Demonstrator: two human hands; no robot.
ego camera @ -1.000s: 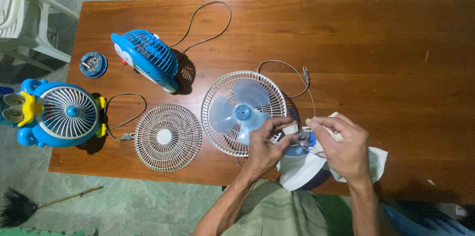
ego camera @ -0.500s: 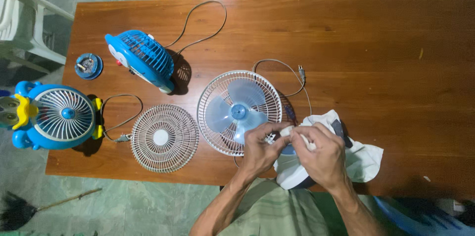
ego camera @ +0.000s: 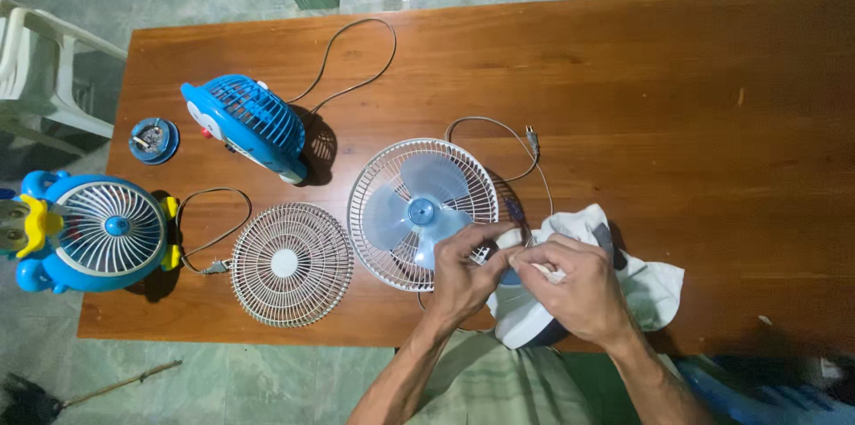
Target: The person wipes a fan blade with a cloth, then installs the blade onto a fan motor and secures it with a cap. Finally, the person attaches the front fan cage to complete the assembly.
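Both hands have drawn together since a second ago: my right hand [ego camera: 574,287] has slid left, and my left hand [ego camera: 465,269] meets it over the fan's base [ego camera: 525,322] at the near table [ego camera: 712,122] edge. I see the right fingers pinching a white cloth [ego camera: 650,282], the left pinching a small white piece against it. Beyond, the blades [ego camera: 419,209] sit in the open grille, its loose front guard [ego camera: 285,263] left, two blue fans [ego camera: 240,122] farther

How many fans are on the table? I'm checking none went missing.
3: a blue cartoon fan at the table's left edge, a blue fan lying further back, and the white fan with its front grille off, at both hands.
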